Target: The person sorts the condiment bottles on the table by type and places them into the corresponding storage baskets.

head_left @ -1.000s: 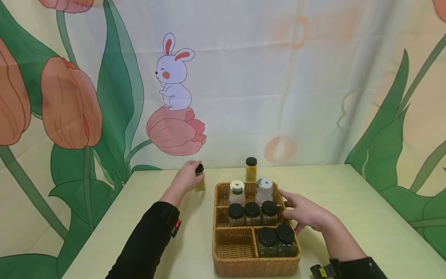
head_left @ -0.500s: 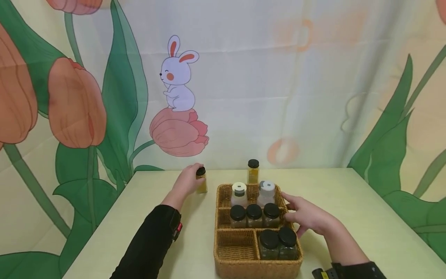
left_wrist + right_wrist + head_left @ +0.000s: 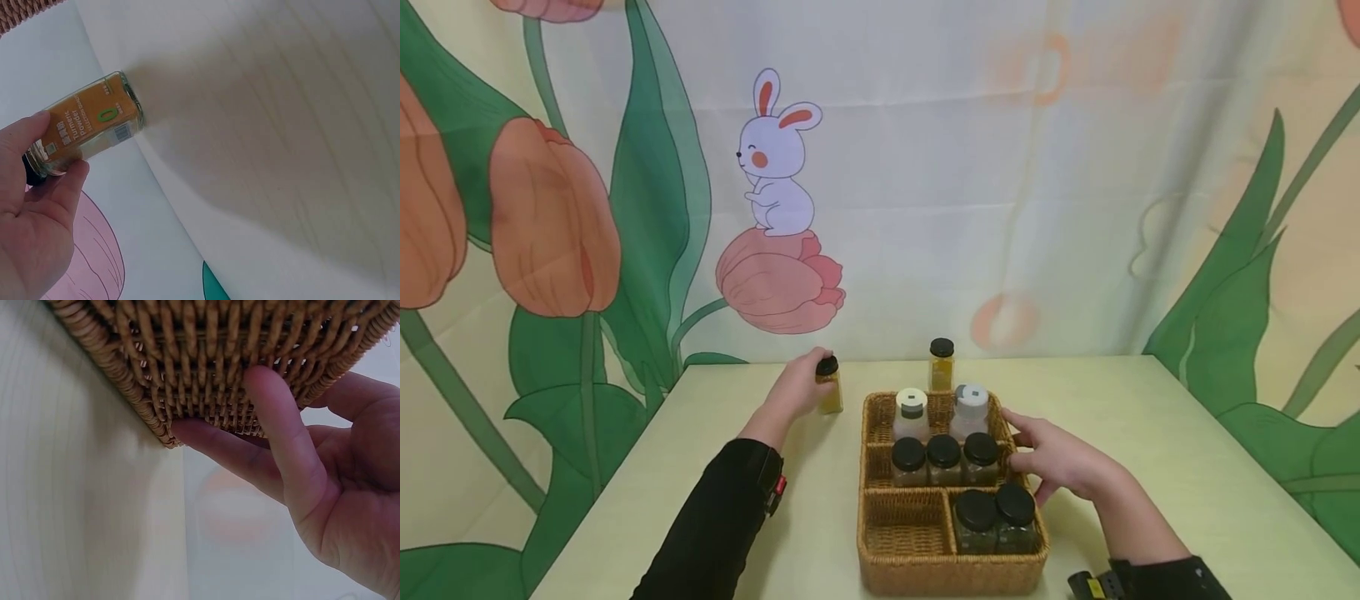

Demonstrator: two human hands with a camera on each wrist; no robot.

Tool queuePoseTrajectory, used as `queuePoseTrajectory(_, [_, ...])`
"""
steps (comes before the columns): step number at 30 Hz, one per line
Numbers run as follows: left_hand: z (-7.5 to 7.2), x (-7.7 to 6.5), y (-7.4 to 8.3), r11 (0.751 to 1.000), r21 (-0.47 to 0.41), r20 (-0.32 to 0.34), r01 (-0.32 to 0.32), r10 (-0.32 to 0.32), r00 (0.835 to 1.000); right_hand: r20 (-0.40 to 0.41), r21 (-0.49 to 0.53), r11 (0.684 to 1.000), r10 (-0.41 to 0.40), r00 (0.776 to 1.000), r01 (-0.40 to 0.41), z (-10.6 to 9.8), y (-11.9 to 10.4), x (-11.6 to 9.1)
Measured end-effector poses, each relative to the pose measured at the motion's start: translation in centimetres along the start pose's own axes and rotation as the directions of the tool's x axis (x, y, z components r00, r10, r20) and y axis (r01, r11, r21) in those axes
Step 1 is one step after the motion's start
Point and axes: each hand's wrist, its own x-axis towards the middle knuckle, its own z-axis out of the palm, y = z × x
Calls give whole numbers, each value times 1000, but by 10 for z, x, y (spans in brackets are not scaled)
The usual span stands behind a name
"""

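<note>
My left hand (image 3: 793,392) grips a small glass jar of turmeric powder (image 3: 94,119) with a black lid, near the table's back edge left of the basket. Its thumb and fingers hold the jar around the lid end, and the orange label shows in the left wrist view. At the right side of the wicker basket (image 3: 951,575), my right hand (image 3: 1067,458) has its fingers spread and fairly straight. In the right wrist view the fingertips (image 3: 259,378) touch the woven wall. Inside the basket stand two white-capped bottles (image 3: 912,417) and several black-lidded jars (image 3: 943,458).
A second yellow spice jar (image 3: 942,367) with a black lid stands behind the basket. The basket's front left compartment (image 3: 906,533) holds nothing. A printed curtain (image 3: 910,208) hangs behind the pale table (image 3: 1150,417).
The left hand and the turmeric jar have shifted slightly left. The right hand stays at the basket's side, and the head view has swayed a little.
</note>
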Motion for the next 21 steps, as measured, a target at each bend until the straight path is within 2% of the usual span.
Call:
queuePoseTrajectory(5, [0,0,-6,1000,-3,-3,-19,19,1000,0,2,1000,-5,1000,5,0,0,0])
queuePoseTrajectory(15, [-5,-4,-11,998,-59,9,15,-14,1000,-4,8,1000,-13,1000,13,1,0,-1])
queuePoseTrajectory(21, [-9,-9,-15,998,-55,9,10,-9,1000,-3,4,1000,-11,1000,11,1,1,-1])
